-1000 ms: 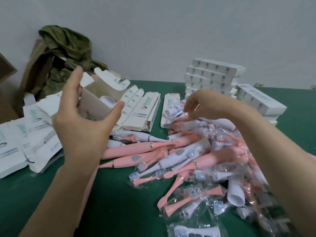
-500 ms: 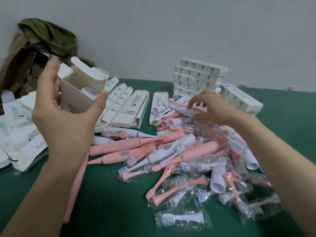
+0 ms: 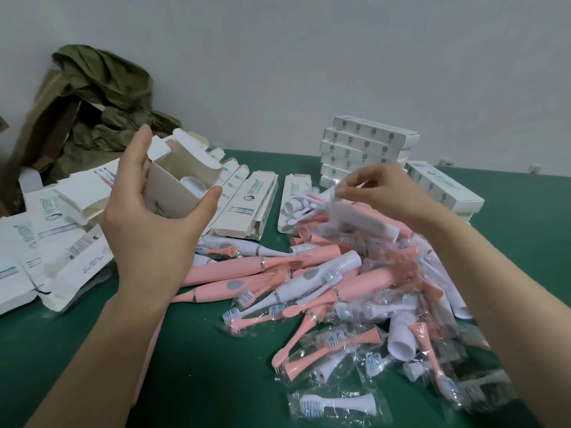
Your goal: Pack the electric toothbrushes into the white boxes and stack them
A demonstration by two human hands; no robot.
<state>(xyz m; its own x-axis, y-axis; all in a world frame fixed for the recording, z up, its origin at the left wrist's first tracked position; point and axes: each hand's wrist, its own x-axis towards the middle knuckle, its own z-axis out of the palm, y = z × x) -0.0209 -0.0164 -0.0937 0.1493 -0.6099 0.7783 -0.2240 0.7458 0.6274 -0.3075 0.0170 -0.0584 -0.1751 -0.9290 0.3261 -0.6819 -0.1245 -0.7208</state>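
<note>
Green table (image 3: 77, 350) with toothbrush pile (image 3: 234, 267), white boxes (image 3: 364, 146).

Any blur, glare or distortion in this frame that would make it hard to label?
Head view: the right hand and the bagged piece it pinches are smeared by motion; the left hand and the open white box it holds read sharp; the clear bags catch small glints; light is soft and even, shadows faint.

Bench (image 3: 216, 381): dark green matte top, meeting a plain pale grey wall (image 3: 309, 57) along its far edge. Light is even and diffuse, with soft shadows on the bench. At the bench's far-left corner, against the wall: crumpled olive-green cloth (image 3: 102, 78) heaped over torn brown cardboard (image 3: 40, 128).
</note>
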